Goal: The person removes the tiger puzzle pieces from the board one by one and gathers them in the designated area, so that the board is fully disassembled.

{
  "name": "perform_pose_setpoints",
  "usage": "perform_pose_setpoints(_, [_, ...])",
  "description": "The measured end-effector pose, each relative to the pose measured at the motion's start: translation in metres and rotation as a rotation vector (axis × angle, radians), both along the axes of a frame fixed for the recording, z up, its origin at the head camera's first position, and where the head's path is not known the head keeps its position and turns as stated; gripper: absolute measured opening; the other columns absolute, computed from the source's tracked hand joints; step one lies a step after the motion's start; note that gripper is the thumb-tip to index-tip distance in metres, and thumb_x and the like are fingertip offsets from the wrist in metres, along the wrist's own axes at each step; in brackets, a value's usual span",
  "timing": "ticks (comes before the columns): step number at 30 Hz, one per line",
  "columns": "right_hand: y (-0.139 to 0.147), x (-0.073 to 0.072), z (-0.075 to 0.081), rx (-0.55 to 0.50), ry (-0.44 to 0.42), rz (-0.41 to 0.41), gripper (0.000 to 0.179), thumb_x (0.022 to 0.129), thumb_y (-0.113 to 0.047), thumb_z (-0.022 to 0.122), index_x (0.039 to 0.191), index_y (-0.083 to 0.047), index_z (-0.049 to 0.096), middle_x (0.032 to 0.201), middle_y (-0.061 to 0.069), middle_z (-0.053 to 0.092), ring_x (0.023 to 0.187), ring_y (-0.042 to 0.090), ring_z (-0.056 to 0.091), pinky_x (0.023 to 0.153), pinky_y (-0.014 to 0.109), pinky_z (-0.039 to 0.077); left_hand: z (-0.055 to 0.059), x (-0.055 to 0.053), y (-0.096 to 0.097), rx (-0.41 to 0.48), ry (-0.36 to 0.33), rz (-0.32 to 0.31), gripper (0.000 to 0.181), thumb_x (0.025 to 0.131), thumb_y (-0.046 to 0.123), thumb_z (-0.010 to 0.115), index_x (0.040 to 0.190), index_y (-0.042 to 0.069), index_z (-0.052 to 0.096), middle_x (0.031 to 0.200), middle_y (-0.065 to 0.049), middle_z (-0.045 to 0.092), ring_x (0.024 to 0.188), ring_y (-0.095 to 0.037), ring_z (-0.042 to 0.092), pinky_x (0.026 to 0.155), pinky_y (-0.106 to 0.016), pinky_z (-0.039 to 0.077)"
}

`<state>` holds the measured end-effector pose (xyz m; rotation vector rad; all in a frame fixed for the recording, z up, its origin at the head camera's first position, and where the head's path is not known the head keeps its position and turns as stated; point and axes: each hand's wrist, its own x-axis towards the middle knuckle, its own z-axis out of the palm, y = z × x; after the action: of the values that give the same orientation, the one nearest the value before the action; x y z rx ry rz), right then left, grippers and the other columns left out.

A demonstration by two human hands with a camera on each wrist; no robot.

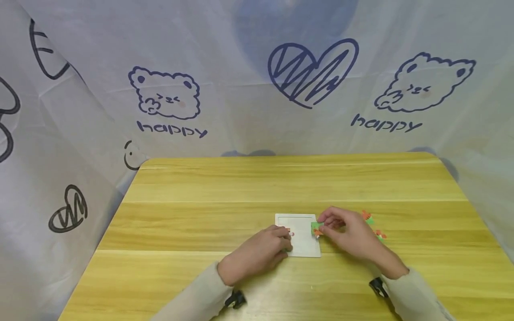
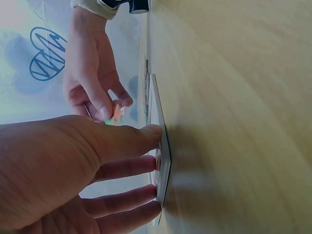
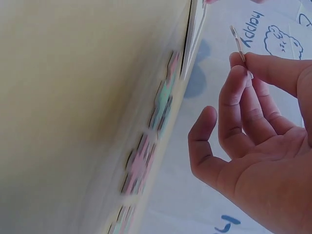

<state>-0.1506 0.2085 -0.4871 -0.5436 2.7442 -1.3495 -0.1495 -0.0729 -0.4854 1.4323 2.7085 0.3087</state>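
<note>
A thin white puzzle tray (image 1: 304,247) lies flat on the table. My left hand (image 1: 261,252) rests on the tray's left side, and the left wrist view shows its thumb and fairly straight fingers (image 2: 129,166) touching the tray (image 2: 165,158). Orange and white bits of a puzzle piece (image 1: 288,231) show by those fingertips; the rest is hidden. Above the tray's right edge, my right hand (image 1: 347,232) pinches a green and orange puzzle piece (image 1: 315,228) between thumb and fingers. In the right wrist view this piece (image 3: 237,41) appears edge-on, raised off the table.
Loose puzzle pieces (image 1: 367,217) in orange and green lie right of the tray, partly behind my right hand. The right wrist view shows several such pieces (image 3: 140,165) on the wooden table (image 1: 201,187). A white cloth with drawings (image 1: 241,98) hangs behind the table.
</note>
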Motion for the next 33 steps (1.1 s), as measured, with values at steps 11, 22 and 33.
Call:
perform_pose_setpoints(11, [0.025,0.009,0.000,0.008,0.010,-0.003,0.013,0.098,-0.007,0.081,0.108,-0.014,0.076,0.097,-0.003,0.078,0.087,0.003,0.070,0.074,0.024,0.060,-0.001,0.000,-0.001,0.037,0.023,-0.021,0.003,0.098,0.012,0.080,0.101,0.013,0.081,0.120,-0.002,0.077,0.126,-0.019,0.070,0.118,-0.030,0.053])
perform_pose_setpoints(22, [0.046,0.026,-0.004,0.028,0.015,0.018,0.018,0.093,-0.001,0.083,0.103,-0.014,0.075,0.095,-0.006,0.077,0.086,-0.002,0.067,0.075,0.021,0.061,-0.001,0.000,-0.001,0.038,0.033,-0.022,0.003,0.098,0.012,0.080,0.101,0.013,0.081,0.122,-0.002,0.076,0.125,-0.020,0.070,0.118,-0.031,0.053])
perform_pose_setpoints(33, [0.057,0.030,0.000,0.097,-0.095,0.110,0.013,0.095,-0.016,0.086,0.101,-0.019,0.075,0.092,-0.012,0.075,0.085,-0.002,0.066,0.070,0.021,0.054,-0.001,0.000,-0.001,0.038,0.032,-0.023,0.004,0.097,0.013,0.081,0.101,0.012,0.081,0.124,-0.003,0.077,0.128,-0.021,0.070,0.119,-0.031,0.053])
